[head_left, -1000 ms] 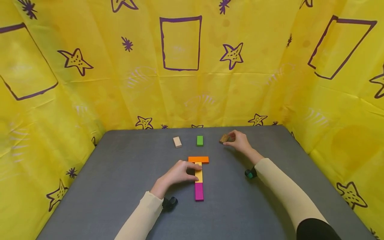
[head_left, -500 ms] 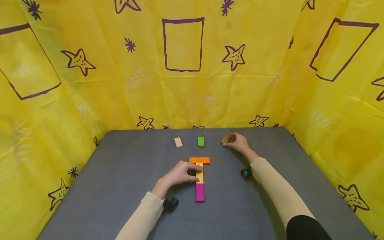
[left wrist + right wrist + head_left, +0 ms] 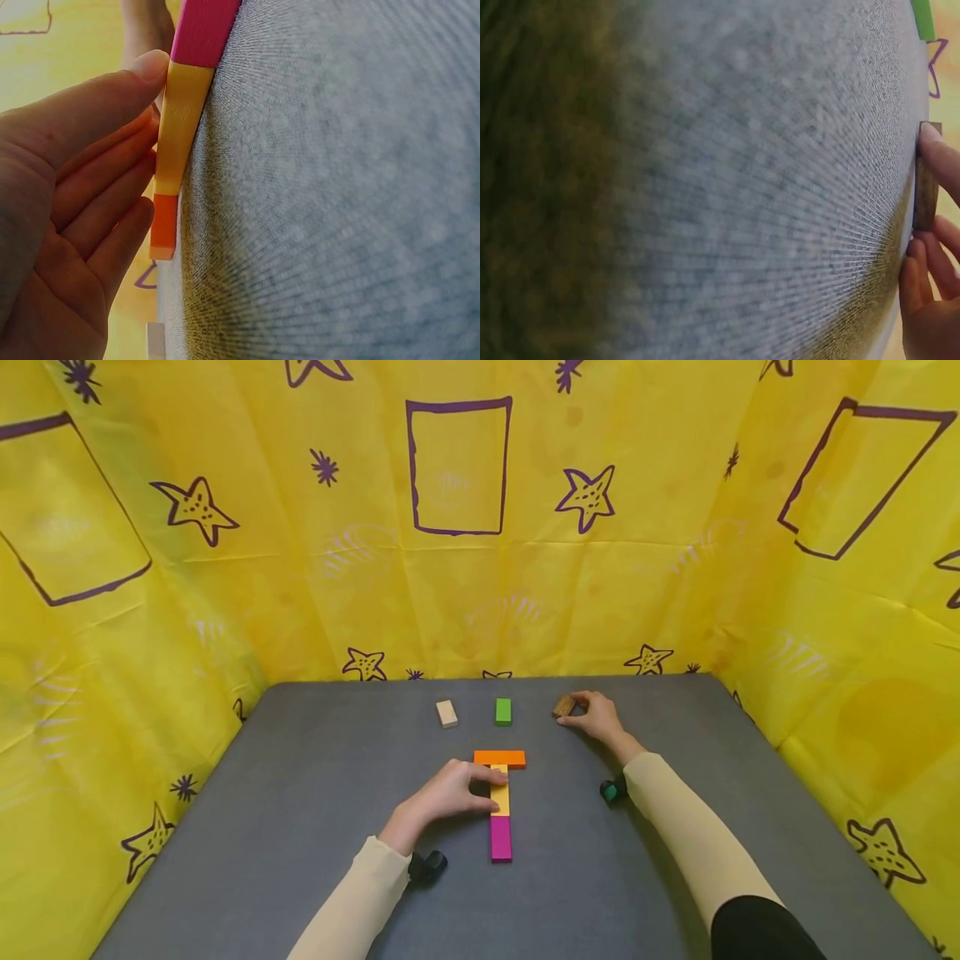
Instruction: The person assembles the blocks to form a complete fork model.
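Observation:
In the head view, my left hand (image 3: pixel 448 795) reaches over a yellow block (image 3: pixel 499 799), thumb and index fingertips on its top. The left wrist view has the thumb near the joint with the magenta block (image 3: pixel 204 30), the other fingers relaxed behind. Yellow lies end to end with magenta, and its far end meets the middle of a crosswise orange block (image 3: pixel 499 757), making a T shape. Toward the back right, my right hand (image 3: pixel 602 718) pinches a brown wooden block (image 3: pixel 564 705) between thumb and fingers. It sits at an angle, close on the table.
A pale wooden block (image 3: pixel 446 713) and a green block (image 3: pixel 503 712) lie apart near the back of the grey table (image 3: pixel 300 827). Yellow cloth (image 3: pixel 457 468) with purple drawings walls the table at the back and sides.
The brown block has turned slightly in my right hand, and the right forearm has shifted a little to the left. My left hand stays in place on the yellow block.

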Tool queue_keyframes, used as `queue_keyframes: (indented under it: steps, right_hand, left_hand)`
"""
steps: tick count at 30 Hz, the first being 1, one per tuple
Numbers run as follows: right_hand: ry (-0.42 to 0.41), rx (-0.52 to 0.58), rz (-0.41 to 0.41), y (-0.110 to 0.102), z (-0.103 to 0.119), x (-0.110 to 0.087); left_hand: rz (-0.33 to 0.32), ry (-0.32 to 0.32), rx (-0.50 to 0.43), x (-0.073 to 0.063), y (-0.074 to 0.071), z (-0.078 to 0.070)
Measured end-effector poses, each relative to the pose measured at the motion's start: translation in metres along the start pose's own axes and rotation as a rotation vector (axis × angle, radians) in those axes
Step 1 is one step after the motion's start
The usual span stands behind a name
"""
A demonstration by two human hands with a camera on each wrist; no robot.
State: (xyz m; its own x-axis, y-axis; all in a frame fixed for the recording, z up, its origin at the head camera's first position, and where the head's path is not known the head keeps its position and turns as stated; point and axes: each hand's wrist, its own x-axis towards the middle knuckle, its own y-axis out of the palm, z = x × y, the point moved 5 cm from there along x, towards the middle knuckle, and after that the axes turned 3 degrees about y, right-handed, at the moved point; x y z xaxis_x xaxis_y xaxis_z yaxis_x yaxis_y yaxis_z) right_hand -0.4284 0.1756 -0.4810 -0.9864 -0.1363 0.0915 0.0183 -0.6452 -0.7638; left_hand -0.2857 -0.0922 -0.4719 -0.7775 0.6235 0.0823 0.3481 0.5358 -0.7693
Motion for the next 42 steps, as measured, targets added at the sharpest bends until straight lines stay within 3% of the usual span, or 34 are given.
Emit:
queue_keyframes:
  steps: [42]
  right_hand:
    - [-0.015,-0.031,0.013,-0.0055,0.0003,-0.001]
  left_hand:
    - [0.005,0.002,0.003,-0.0001,0.0001,-0.0002]
